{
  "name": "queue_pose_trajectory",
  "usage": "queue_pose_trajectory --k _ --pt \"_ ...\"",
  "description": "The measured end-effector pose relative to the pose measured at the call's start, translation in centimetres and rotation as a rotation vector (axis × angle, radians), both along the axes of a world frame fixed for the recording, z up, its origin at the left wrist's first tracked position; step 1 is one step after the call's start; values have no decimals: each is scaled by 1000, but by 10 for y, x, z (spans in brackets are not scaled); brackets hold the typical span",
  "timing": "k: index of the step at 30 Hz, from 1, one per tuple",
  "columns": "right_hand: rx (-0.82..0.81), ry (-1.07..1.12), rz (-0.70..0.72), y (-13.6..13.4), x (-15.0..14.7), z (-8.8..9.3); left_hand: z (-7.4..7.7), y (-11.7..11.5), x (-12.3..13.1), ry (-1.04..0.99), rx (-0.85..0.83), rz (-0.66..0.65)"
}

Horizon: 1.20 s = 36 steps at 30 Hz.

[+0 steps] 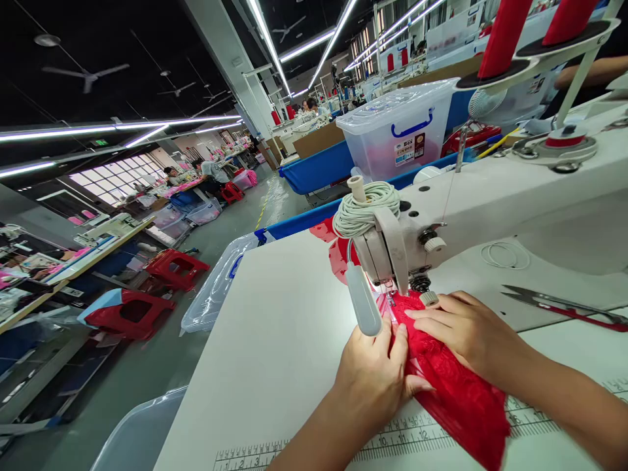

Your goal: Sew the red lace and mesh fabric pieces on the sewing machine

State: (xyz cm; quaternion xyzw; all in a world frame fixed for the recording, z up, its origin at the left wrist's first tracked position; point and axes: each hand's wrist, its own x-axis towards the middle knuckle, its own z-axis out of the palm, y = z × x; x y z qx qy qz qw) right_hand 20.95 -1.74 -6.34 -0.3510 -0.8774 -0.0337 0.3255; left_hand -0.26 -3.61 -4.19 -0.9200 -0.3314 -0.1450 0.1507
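Note:
Red lace fabric [456, 386] runs from under the needle area of a white sewing machine [490, 203] down over the printed ruler on the table. My left hand [375, 369] grips the fabric's left edge just below the needle, fingers bent together and thumb over the cloth. On the right side of the cloth, my right hand [466, 327] lies with its fingers stretched forward near the presser foot. A grey lamp or sensor arm [363, 301] hangs in front of the needle and hides part of that spot.
Scissors [564, 304] with red handles lie right of the machine. More red pieces [338, 255] are behind the machine head. A lidded clear box [397, 131] stands behind. Red thread cones [503, 39] are above right. Red stools [176, 268] and distant people are at left.

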Motion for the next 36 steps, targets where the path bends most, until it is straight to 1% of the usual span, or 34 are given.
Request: queue_pose_trajectory --k 9,14,20,24,26,28,29,31,33,34,35,36 --pt "-18 -18 1 3 -1 3 -1 4 2 -34 76 6" --pt "-30 -58 -15 7 0 1 -3 7 2 -1 73 46" --pt "-70 -97 -40 8 -2 1 -2 7 3 39 72 76" --pt "-77 -131 -60 9 -2 1 -8 9 3 53 98 71" --pt "-90 -142 -48 9 1 -1 -9 12 3 60 77 78" --pt "-92 -131 -18 11 4 -4 -3 11 4 86 2 101" --pt "-87 -113 -6 13 7 -6 4 8 4 106 -54 121" --pt "-72 -54 -2 15 10 -8 23 -3 3 168 -191 149" --pt "-83 -16 14 11 12 -5 43 -25 -1 164 -278 168" --pt "-96 6 21 6 12 0 50 -39 -5 140 -321 153" --pt "-108 47 7 -3 13 6 53 -55 -9 125 -390 93" --pt "-130 102 -23 -15 14 15 51 -73 -13 116 -484 -7"
